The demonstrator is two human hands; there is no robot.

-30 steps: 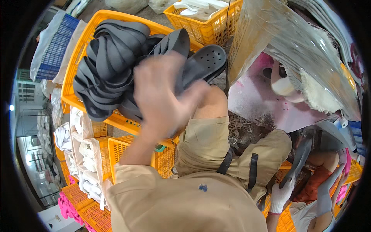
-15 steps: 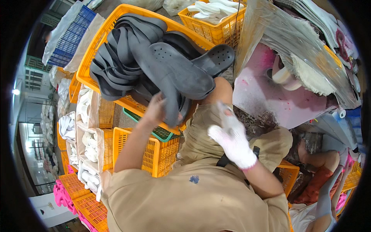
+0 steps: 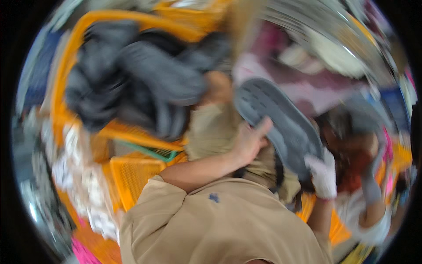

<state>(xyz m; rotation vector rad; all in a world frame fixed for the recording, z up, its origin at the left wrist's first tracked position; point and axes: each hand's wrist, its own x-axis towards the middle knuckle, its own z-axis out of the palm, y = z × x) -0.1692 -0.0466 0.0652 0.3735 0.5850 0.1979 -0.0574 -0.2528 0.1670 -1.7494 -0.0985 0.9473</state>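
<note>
In front of my body I hold a grey shoe sole (image 3: 281, 123), tilted, with a row of dark holes or slots at its far end. My bare left hand (image 3: 250, 143) grips its left edge, the thumb laid over the rim. At the near right end, my right hand (image 3: 324, 174) in a white glove is closed on the sole. Similar dark grey soles (image 3: 165, 72) lie heaped in a yellow crate (image 3: 61, 79) at the far left. The picture is smeared by motion, so fine detail is lost.
A pale pink-stained surface (image 3: 303, 94) with clear plastic sheeting stands beyond the sole. Yellow crates (image 3: 132, 176) and white pieces (image 3: 96, 189) are on the left. Another person's grey sleeve (image 3: 371, 185) shows at the right. My knee is beside the crate of soles.
My left hand has come from the crate to the right with a grey sole. My gloved right hand has moved right and now grips its end. The view has swung, shifting the scene left.
</note>
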